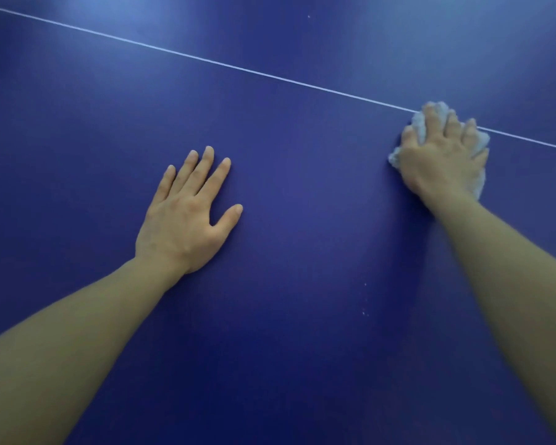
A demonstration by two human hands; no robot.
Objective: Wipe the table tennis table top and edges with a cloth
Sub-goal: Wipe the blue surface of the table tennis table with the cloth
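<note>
The blue table top [302, 203] fills the view, and a thin white line [206, 61] is drawn across it from the upper left down to the right. This line serves as the landmark. The right hand [443, 159] is laid palm-down directly on the line, near its right end, and a crumpled white cloth [480, 146] is pressed beneath it against the table. The fingers are curled slightly over the bunched fabric, which is seen poking out past the fingertips and along both sides of the hand. The right forearm is stretched out from the lower right corner, nearly straight. The left hand [187, 216] is placed flat on the bare surface, well below the line and apart from the cloth. Its fingers are held straight and slightly spread, the thumb angled outward, and nothing is held in it. The left forearm is extended from the lower left corner.
</note>
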